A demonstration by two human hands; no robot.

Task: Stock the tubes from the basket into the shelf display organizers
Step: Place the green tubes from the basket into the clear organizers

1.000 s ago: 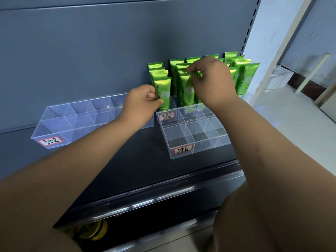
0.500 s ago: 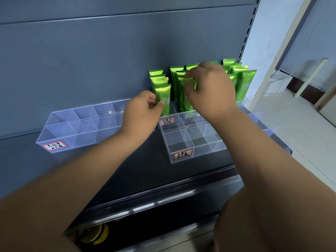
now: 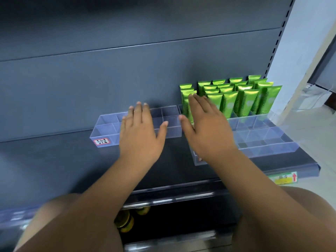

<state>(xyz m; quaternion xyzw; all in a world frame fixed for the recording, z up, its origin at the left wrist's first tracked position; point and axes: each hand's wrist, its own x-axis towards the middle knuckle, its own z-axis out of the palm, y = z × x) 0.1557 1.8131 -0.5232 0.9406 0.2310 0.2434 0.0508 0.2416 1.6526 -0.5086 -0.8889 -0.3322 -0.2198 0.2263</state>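
Tubes point(image 3: 249, 100) stand in organizer point(image 3: 263, 140) — left hand point(image 3: 140, 131) and right hand point(image 3: 209, 131) splayed, grip empty.

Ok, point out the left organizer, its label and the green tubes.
Left organizer point(image 3: 107, 129), head view, front-left compartment.
Label point(image 3: 101, 141), head view, its middle.
Green tubes point(image 3: 248, 101), head view, a front-row tube's body.

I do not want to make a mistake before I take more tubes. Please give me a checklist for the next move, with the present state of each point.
1. Left hand free: ok, open, holds nothing.
2. Right hand free: ok, open, holds nothing.
3. Tubes upright in the right organizer: ok.
4. Free compartments: ok, the left organizer has no tubes, and the front rows of the right one are bare too.
5. Basket within reach: cannot tell, it is not in view.
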